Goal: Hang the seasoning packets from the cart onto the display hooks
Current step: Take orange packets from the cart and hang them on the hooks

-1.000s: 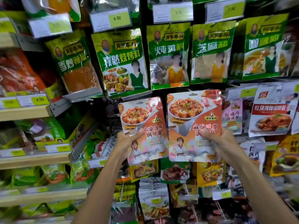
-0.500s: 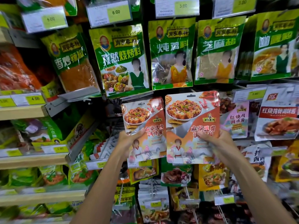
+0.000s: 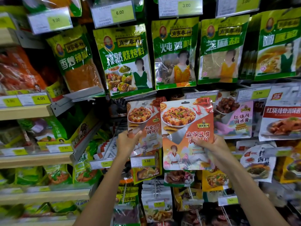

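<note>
I hold two orange seasoning packets with a tofu dish printed on them, raised in front of the hook wall. My left hand (image 3: pixel 128 142) grips the left packet (image 3: pixel 143 121) at its lower left edge. My right hand (image 3: pixel 210 144) pinches the right packet (image 3: pixel 185 128) at its lower right, thumb on the front. The right packet overlaps the left one's right side. Both have a hang slot at the top. The display hook behind them is hidden, and the cart is out of view.
Green seasoning packets (image 3: pixel 123 59) hang in a row above, under price tags (image 3: pixel 114 13). Pink and white sauce packets (image 3: pixel 234 118) hang to the right. Wooden shelves (image 3: pixel 24 111) with bagged goods stand to the left. More packets and a 3.00 tag (image 3: pixel 143 162) hang below.
The two packets have drawn together, the right one now overlapping the left. Both hands have shifted slightly right and closer to each other; the view tilted a little.
</note>
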`<action>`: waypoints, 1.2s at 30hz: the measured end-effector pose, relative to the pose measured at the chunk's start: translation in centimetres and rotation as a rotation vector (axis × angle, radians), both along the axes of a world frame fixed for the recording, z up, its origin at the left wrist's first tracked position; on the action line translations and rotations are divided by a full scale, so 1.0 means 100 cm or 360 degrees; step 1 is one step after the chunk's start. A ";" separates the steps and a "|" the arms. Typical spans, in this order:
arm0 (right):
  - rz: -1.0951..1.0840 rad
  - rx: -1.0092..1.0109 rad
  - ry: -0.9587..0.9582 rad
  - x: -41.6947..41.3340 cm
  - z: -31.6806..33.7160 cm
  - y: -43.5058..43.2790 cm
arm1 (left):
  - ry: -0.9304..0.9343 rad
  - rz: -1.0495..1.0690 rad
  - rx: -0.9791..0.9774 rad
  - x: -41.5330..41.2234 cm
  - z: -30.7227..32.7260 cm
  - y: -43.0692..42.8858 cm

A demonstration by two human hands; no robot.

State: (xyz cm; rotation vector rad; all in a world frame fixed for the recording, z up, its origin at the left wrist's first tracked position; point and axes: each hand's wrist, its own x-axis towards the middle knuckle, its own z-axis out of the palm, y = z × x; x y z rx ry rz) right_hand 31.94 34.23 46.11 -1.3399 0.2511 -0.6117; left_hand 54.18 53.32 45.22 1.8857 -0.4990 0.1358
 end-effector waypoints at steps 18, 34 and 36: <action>0.0149 0.0055 0.0029 0.040 -0.002 0.070 | 0.0345 -0.0685 -0.0552 -0.081 0.038 0.019; -0.1644 -0.2081 -0.0291 0.053 0.066 0.009 | 0.0412 -0.0619 -0.0505 -0.014 0.028 0.012; -0.1654 -0.2161 -0.0208 0.060 0.071 -0.002 | 0.0436 -0.0646 -0.0458 -0.008 0.024 0.009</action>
